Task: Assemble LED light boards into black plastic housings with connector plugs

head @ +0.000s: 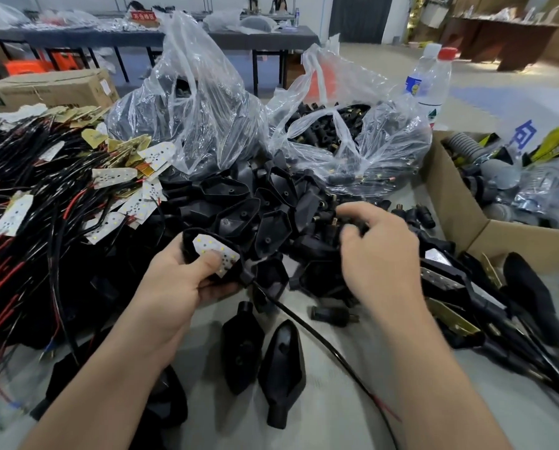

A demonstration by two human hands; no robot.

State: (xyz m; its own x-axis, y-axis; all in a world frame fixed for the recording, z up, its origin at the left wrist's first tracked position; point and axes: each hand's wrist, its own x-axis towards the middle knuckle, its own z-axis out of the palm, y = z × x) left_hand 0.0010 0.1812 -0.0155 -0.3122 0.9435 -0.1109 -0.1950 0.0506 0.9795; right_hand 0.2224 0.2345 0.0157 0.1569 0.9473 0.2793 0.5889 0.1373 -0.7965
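In the head view, the step appears to be fitting a plug to a loaded housing, and doing it well means keeping the board pinned flat while the other hand is picking one plug cleanly, brass end clear of the wire. The left hand (174,280), at 9 o'clock of centre, is gripping the housing (187,237), fingers curled beneath and thumb pressing on the board (206,245) seated inside; its wire (304,323) is trailing toward 5 o'clock over the counter (203,349). The right hand (378,254), at 3 o'clock, is reaching with curled fingers into the plugs (326,219); whether it is pinching one I cannot tell through the blur.
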